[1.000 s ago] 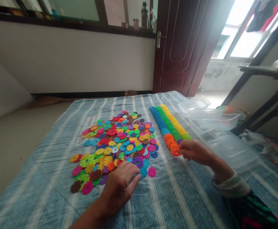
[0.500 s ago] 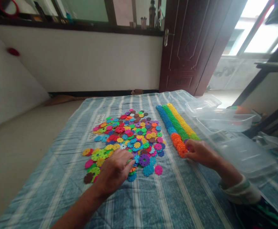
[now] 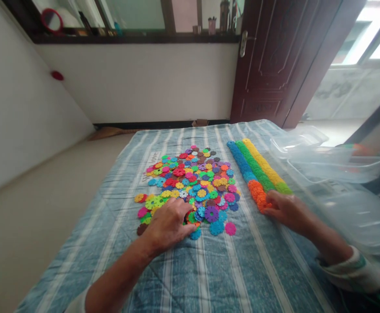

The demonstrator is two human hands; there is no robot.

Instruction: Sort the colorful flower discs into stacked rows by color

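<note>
Over the near part of a heap of colourful notched plastic discs (image 3: 202,193), my left hand (image 3: 170,221) reaches down with thumb and forefinger apart. Its other fingertips are hidden among the discs. My right hand (image 3: 287,211) is at the near end of a row of overlapping orange discs (image 3: 257,193), thumb and forefinger around the last orange disc (image 3: 266,206). That orange stretch continues a blue row (image 3: 240,160). Beside it lie a green row (image 3: 253,166) and a yellow row (image 3: 263,164), which ends in lime green near my right hand.
Clear plastic boxes (image 3: 346,167) stand at the right, with a clear lid (image 3: 362,217) in front of them. A striped blue cloth (image 3: 209,274) covers the surface. Behind are a wall and a dark red door (image 3: 274,65).
The whole scene has shifted rightward as the camera turned left. My left thumb has spread from the forefinger over the heap. A purple bit by my right fingertips no longer shows.
</note>
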